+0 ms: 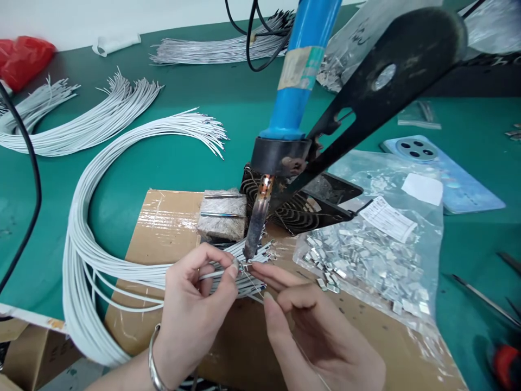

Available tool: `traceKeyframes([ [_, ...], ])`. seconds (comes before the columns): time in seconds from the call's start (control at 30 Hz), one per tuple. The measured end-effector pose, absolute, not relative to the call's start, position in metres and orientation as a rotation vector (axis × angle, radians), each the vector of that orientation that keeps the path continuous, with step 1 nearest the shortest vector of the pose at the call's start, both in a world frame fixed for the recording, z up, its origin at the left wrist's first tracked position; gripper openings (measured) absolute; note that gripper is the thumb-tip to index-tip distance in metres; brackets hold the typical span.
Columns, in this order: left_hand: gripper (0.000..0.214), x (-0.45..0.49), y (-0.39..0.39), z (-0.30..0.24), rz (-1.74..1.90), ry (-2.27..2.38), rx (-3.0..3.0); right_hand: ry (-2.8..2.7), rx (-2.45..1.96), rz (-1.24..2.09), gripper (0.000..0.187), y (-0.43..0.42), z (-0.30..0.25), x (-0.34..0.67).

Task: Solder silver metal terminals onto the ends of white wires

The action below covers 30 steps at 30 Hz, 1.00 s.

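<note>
My left hand [195, 309], with a metal bangle [153, 361] on the wrist, is shut on the ends of a bundle of white insulated wires [93, 271]. The bare wire tips fan out just under the tip of a soldering iron [253, 231], whose blue handle [297, 54] rises toward the top of the view. The iron's tip appears to touch the wire ends. My right hand [321, 336] pinches a thin metal strip [254, 285] between thumb and forefinger, close to my left hand.
A cardboard sheet [163, 233] lies under my hands on a green work mat [260, 103]. On it are a block with thin tools [222, 214], a fan grille [293, 203], and a plastic bag of small metal pieces [366, 266]. Further wire bundles, a phone, and tweezers lie around.
</note>
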<state>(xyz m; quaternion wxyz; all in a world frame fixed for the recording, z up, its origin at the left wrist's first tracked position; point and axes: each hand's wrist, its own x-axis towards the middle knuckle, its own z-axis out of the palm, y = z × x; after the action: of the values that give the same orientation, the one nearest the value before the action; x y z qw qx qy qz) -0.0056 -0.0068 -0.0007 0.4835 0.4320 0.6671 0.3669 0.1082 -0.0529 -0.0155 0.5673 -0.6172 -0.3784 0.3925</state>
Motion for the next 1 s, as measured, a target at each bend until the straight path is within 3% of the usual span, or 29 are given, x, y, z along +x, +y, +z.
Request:
traceKeyframes([
  [1.0, 0.008, 0.000, 0.003, 0.007, 1.091, 1.585, 1.107, -0.833, -1.379, 0.960, 0.023, -0.042, -0.010, 0.114],
])
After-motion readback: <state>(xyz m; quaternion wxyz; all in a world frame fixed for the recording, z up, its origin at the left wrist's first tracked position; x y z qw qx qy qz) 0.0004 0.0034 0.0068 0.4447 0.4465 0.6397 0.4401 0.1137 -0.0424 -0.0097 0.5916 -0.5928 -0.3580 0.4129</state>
